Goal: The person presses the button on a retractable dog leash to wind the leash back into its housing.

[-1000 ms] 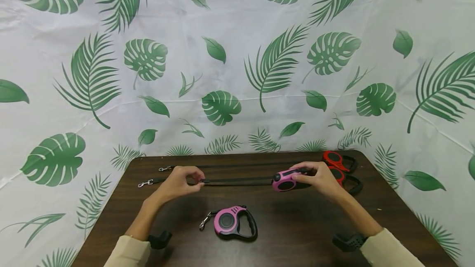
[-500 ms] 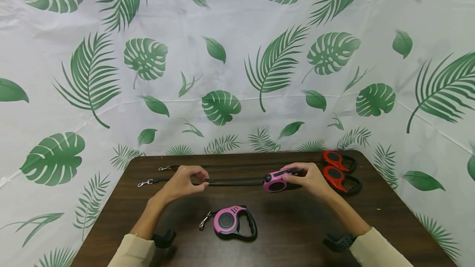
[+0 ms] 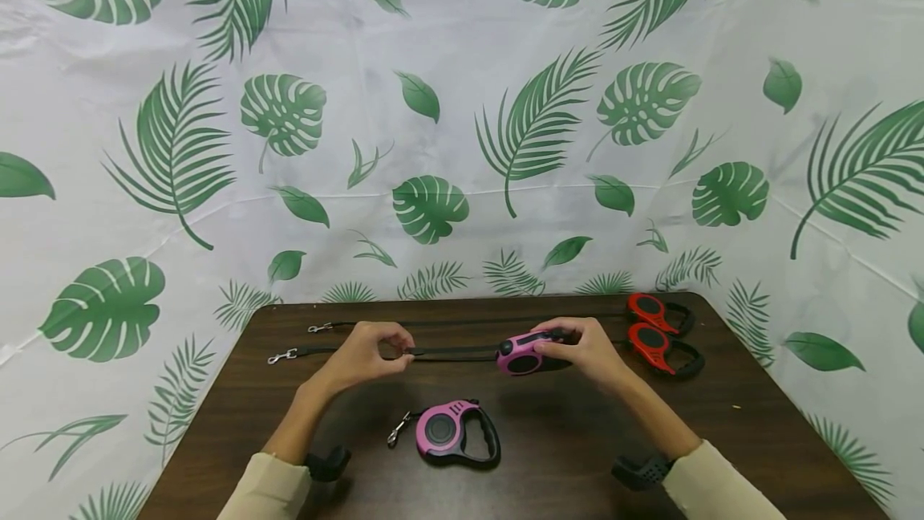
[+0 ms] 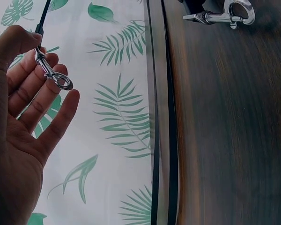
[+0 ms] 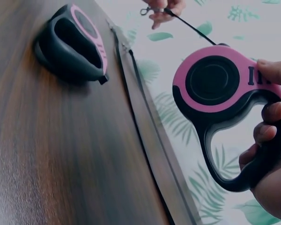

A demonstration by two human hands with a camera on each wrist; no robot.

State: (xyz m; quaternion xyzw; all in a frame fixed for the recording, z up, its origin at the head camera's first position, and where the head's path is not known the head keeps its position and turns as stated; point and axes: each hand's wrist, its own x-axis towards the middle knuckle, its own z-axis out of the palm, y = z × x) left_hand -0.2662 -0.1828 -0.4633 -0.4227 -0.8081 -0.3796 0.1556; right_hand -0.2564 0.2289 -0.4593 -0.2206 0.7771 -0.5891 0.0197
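My right hand [image 3: 588, 353] grips the black handle of a pink and black retractable dog leash [image 5: 211, 79], held above the table. From its casing a thin black cord [image 5: 193, 27] runs to my left hand [image 3: 366, 355], which pinches the cord's end between thumb and forefinger. The silver snap hook [image 4: 49, 70] on that end lies against the fingers in the left wrist view. A second pink retractable leash [image 3: 440, 430] rests on the table in front of the hands, its cord drawn in and its metal hook [image 3: 399, 428] pointing left.
Two red retractable leashes [image 3: 650, 339] lie at the table's back right. Their black cords stretch leftward across the table [image 3: 563, 456], ending in silver snap hooks [image 3: 283, 356] at the back left. A white leaf-print cloth [image 3: 433, 143] hangs behind.
My right hand has moved left with the pink leash, and my left hand slightly right. Less cord shows between them. The red leash is less covered by my right hand.
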